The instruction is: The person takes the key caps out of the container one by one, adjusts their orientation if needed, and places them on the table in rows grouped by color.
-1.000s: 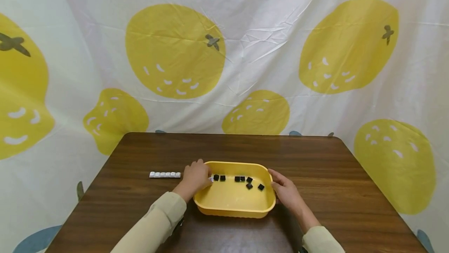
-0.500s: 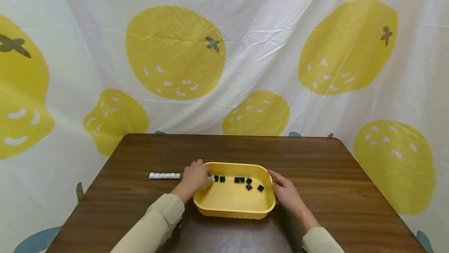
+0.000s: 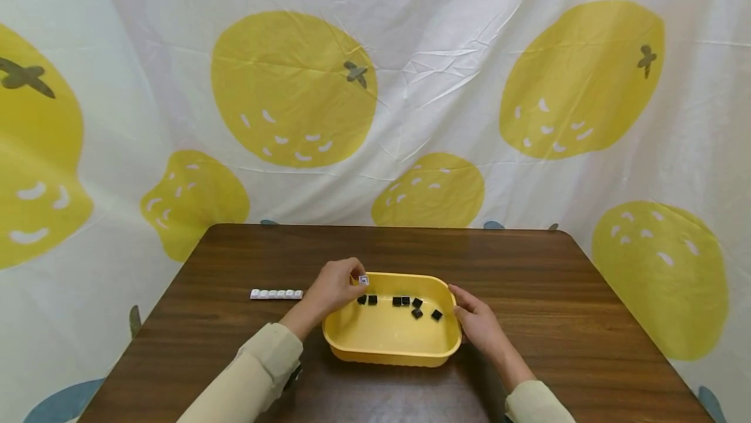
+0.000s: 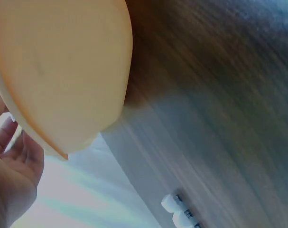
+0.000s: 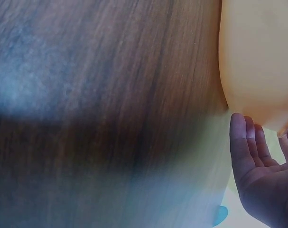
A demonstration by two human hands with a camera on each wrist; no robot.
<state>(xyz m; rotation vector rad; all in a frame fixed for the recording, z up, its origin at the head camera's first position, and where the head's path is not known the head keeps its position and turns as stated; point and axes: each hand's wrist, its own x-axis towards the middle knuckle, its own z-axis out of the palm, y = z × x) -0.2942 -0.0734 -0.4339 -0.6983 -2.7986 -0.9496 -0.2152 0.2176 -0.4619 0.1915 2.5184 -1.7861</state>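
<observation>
Looks partway; shows white row (image 3: 276, 294) at nine o'clock; pinches white cap (image 3: 364, 280) in left hand (image 3: 337, 285); grips yellow tray (image 3: 387, 335) at three with right hand (image 3: 480, 326); leaves black caps (image 3: 416, 313) inside.

Creased white sheet (image 3: 437, 100), yellow fruit prints (image 3: 293, 94), behind brown wood-grain table (image 3: 563, 319).

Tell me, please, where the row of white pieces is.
In the head view, the white row lies on the table, left of the left hand and the yellow tray.
</observation>
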